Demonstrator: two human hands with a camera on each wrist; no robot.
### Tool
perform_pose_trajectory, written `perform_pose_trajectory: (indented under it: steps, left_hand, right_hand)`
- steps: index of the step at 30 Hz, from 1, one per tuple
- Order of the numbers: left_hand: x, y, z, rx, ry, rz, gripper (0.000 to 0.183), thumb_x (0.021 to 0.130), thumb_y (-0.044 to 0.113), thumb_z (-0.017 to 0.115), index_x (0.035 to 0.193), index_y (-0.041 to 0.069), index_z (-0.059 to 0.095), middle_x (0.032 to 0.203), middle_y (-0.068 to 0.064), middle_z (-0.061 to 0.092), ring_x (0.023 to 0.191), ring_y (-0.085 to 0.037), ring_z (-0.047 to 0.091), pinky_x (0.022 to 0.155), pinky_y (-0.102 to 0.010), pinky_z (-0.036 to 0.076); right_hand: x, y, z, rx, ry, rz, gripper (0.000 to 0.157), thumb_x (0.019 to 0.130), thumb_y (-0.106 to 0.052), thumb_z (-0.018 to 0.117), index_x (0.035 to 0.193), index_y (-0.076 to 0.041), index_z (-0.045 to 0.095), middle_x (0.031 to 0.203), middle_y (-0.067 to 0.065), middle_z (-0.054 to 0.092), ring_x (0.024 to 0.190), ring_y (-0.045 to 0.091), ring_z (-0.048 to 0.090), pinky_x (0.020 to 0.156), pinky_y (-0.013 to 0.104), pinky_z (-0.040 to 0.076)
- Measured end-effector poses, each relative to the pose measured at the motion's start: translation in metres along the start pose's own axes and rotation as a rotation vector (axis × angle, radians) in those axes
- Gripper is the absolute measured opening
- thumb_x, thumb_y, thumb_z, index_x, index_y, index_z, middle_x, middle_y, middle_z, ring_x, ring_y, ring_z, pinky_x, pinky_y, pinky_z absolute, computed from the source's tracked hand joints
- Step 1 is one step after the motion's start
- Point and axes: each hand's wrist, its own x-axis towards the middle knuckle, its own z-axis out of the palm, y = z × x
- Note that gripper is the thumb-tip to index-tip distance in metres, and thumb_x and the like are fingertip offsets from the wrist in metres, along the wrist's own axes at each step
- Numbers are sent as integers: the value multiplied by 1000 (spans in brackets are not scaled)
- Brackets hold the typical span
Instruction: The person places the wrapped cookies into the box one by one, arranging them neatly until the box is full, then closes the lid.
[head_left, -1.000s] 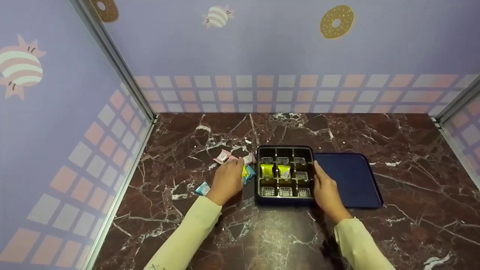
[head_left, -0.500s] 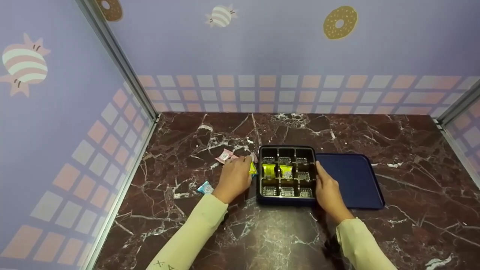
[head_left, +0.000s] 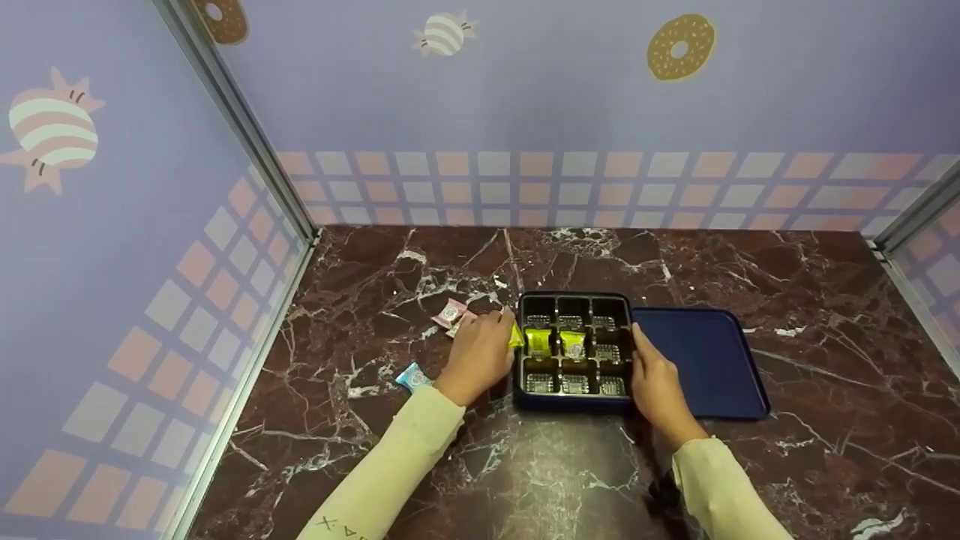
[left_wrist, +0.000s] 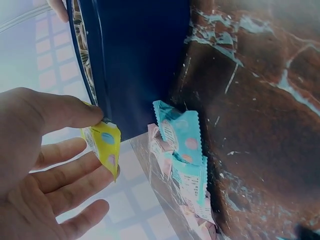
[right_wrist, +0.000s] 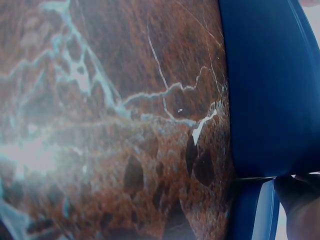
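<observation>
A small yellow wrapped candy (left_wrist: 106,144) is pinched between the thumb and fingers of my left hand (head_left: 480,356), just left of the navy box (head_left: 574,403). The box has a black tray divided into several compartments. Two yellow candies, one in the left compartment (head_left: 538,342) and one in the middle compartment (head_left: 573,344), sit in its centre row. My right hand (head_left: 657,379) rests along the box's right wall with its fingers extended. Blue candies (left_wrist: 181,131) and pink ones lie below my left hand in the left wrist view.
The navy lid (head_left: 709,367) lies flat right of the box, partly behind my right hand. A pink candy (head_left: 451,313) and a lone blue candy (head_left: 411,376) are on the dark marbled table (head_left: 375,465). Patterned panels (head_left: 525,90) enclose the back and sides.
My left hand has moved right with the yellow candy, from over the loose candies to the box's left edge. My right hand stays against the box.
</observation>
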Motion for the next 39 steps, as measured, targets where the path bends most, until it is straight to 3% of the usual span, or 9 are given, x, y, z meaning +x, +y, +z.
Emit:
perform_pose_trajectory:
  steps: [9,18,33,39]
  left_hand:
    - [4,6,0,-60,12,19,30,69,14,75,93,8,59,81,-6,65,71,-27,66,64,-40,51]
    - [8,12,0,-41,12,46,29,71,15,75,94,7,60,83,-6,65,71,-27,65,67,-41,52]
    - [18,26,-3,-44,-46,51,23,74,15,72,93,9,59,81,-4,65,72,-25,65,65,-41,52]
    - [19,30,-3,-27,-35,61,24,74,16,72,93,10,60,81,-4,64,69,-24,64,62,-39,51]
  right_hand:
    - [0,-1,-2,1,-40,26,49,98,1,43,146,-1,37,144,24,45,130,40,47,107,52,39]
    - [1,-1,-3,10,-82,54,50,100,-1,41,149,-3,33,148,22,40,134,38,43,109,51,37]
    - [1,-1,-2,8,-54,39,49,99,-1,43,148,-2,36,145,23,43,132,39,45,108,51,38]
    - [1,-1,-2,4,-42,34,49,98,0,43,147,-2,37,144,24,45,131,40,47,107,52,39]
